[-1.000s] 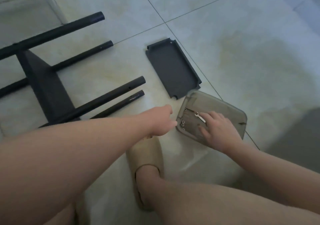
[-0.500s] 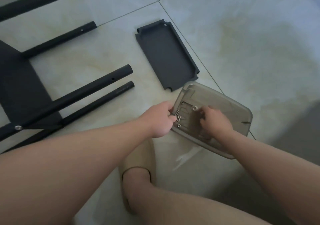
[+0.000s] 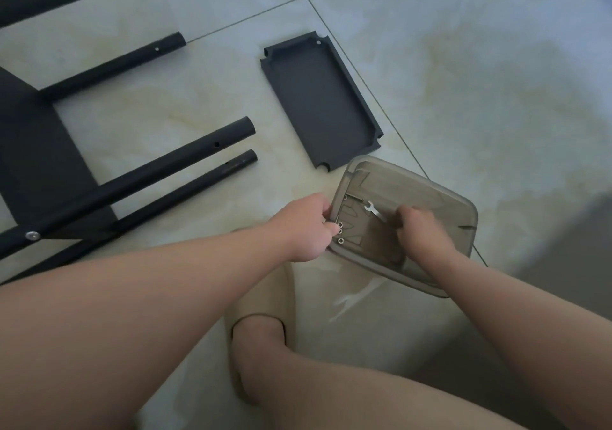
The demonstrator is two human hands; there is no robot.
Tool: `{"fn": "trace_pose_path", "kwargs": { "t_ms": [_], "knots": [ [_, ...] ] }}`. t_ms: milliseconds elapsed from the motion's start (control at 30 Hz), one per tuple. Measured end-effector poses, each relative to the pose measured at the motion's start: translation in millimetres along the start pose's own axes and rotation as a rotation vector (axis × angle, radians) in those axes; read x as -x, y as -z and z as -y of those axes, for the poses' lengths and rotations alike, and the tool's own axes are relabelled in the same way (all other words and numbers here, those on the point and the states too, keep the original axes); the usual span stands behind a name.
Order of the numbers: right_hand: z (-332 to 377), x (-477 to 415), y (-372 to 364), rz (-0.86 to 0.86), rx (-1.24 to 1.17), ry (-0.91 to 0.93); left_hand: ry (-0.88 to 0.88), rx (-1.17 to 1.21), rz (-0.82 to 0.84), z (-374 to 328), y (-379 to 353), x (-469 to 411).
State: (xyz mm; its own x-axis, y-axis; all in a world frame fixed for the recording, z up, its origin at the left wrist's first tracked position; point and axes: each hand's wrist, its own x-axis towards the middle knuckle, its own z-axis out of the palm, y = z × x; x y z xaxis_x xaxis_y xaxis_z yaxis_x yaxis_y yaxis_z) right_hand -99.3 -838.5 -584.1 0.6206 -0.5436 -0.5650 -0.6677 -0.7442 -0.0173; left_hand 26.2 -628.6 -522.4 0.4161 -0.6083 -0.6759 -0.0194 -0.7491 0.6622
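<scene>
Grey tray [image 3: 430, 194] of see-through plastic lies on the tiled floor [image 3: 480, 65], just beyond a beige slipper [image 3: 261, 300] and just beside the near corner of a dark flat panel [image 3: 321, 98]. The left grip [image 3: 304, 227] pinches the tray's left rim. The right grip [image 3: 420, 231] is inside the tray, fingers curled down beside a small wrench [image 3: 374, 210]; whether it holds anything cannot be told. Washers [image 3: 340, 241] lie along the left inner edge. Black tubes [image 3: 178, 164] lie well to the left.
</scene>
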Motion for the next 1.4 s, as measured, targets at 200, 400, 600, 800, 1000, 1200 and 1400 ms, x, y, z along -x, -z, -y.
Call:
{"fn": "trace_pose_path", "kwargs": {
  "t_ms": [200,400,600,800,1000,1200,1400],
  "knots": [
    [2.8,-2.4,1.4,0.044,-0.018,0.033,-0.005,-0.013,0.000,0.3,1.3,0.8],
    [27.2,13.2,-3.2,0.071,-0.099,0.368,-0.015,0.005,0.010,0.2,3.4,0.1],
    [51.5,13.8,-12.0,0.148,-0.114,0.571,-0.031,-0.037,0.015,-0.2,3.6,-0.3],
    [66.4,7.3,-14.9,0.123,0.011,0.520,-0.018,-0.045,0.017,-0.3,1.3,-1.9],
    [58.3,14.1,-8.5,0.078,-0.135,0.403,0.004,-0.039,-0.002,-1.9,1.2,0.3],
    [56.3,44.6,32.7,-0.049,-0.552,0.206,0.136,-0.072,-0.017,-2.1,23.3,23.0],
    [125.9,83.8,104.2,-0.094,-0.867,0.346,0.319,0.545,-0.163,-17.9,93.6,55.7]
  ]
}}
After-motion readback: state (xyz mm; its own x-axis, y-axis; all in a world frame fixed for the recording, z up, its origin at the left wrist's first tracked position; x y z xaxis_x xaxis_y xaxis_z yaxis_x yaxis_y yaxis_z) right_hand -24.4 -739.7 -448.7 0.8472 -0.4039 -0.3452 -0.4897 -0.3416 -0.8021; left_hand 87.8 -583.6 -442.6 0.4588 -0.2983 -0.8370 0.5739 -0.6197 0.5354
